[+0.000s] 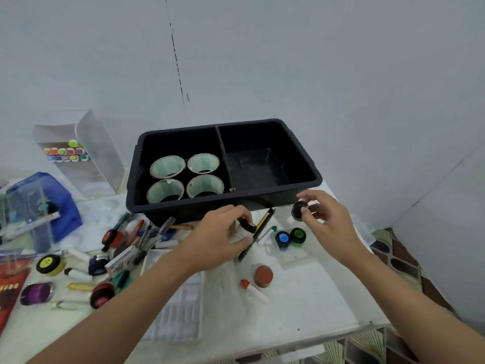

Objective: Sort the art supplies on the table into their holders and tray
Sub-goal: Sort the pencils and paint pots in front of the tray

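Two bare arms, uncovered as far up as could be seen, slim forearms narrowed to the wrists, left hand (220, 243) and right hand (325, 222) were both bare, fingers slender, finer detail was too blurred to tell.

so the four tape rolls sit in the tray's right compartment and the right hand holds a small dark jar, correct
No: the head view shows the four tape rolls in the black tray's left compartment, not the right. The right hand does hold a small dark jar.

Cups (185, 177) in tray (305, 164) (left compartment)
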`<state>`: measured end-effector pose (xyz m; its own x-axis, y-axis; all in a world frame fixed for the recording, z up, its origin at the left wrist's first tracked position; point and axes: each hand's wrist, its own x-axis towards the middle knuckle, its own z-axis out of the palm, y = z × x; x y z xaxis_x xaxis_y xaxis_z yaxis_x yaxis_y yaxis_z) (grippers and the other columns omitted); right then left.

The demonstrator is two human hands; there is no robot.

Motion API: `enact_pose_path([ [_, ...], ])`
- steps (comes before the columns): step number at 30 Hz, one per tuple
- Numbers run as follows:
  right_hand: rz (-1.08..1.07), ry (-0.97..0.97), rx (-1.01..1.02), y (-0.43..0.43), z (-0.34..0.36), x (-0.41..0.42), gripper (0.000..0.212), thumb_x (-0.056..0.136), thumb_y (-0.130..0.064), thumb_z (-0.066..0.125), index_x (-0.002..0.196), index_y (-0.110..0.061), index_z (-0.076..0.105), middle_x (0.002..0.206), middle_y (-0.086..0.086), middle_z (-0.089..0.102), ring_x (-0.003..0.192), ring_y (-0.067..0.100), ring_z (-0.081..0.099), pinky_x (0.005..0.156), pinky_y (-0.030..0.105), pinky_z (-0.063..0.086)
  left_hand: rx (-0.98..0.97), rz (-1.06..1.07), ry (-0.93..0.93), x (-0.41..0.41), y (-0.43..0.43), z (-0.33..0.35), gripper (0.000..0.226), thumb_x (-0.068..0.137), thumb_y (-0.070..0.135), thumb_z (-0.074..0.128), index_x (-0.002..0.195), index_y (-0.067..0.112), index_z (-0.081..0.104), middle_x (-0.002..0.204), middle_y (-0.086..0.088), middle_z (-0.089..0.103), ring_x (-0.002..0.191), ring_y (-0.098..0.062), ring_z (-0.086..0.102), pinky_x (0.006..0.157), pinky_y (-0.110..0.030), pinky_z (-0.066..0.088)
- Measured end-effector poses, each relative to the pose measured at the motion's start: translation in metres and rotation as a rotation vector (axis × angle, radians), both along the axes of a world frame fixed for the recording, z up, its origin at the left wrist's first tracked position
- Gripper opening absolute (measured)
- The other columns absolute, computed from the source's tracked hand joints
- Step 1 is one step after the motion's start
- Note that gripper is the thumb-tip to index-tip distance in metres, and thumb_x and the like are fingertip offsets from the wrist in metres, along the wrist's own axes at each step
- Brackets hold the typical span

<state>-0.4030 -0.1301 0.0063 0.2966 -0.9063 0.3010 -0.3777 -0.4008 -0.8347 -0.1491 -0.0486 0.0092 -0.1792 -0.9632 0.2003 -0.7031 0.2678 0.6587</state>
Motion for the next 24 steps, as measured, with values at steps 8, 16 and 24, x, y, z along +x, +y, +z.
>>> enact_pose_path([
  [8, 0.007, 0.102, -0.013, -0.015, -0.01, -0.051, 0.027, 0.086, -0.001, 0.074, 0.102, -0.022, 0.08, 0.105, -0.002, 0.062, 0.09, 0.014, 0.068, 0.083, 0.022, 0.057, 0.03, 0.029, 0.328, -0.077, -0.037, -0.008, 0.031, 0.082, 0.021, 0.08, 0.109, 0.026, 0.065, 0.104, 0.012, 0.066, 0.092, -0.011, 0.066, 0.086, -0.031, 0.055],
  [16, 0.076, 0.348, -0.183, -0.023, -0.026, -0.078, 0.023, 0.087, -0.002, 0.074, 0.097, -0.021, 0.08, 0.105, -0.008, 0.065, 0.097, 0.005, 0.064, 0.087, 0.018, 0.05, -0.057, -0.036, 0.122, -0.123, -0.062, -0.033, 0.033, 0.078, 0.028, 0.081, 0.107, 0.021, 0.067, 0.098, 0.012, 0.068, 0.092, -0.004, 0.062, 0.083, -0.021, 0.047],
  [24, 0.074, 0.344, -0.197, -0.026, -0.035, -0.084, 0.024, 0.079, -0.001, 0.081, 0.099, -0.014, 0.077, 0.102, -0.007, 0.065, 0.094, 0.005, 0.063, 0.086, 0.022, 0.051, -0.084, -0.002, 0.058, -0.132, -0.07, -0.042, 0.031, 0.076, 0.026, 0.082, 0.103, 0.024, 0.067, 0.097, 0.012, 0.07, 0.092, -0.009, 0.062, 0.083, -0.031, 0.05],
])
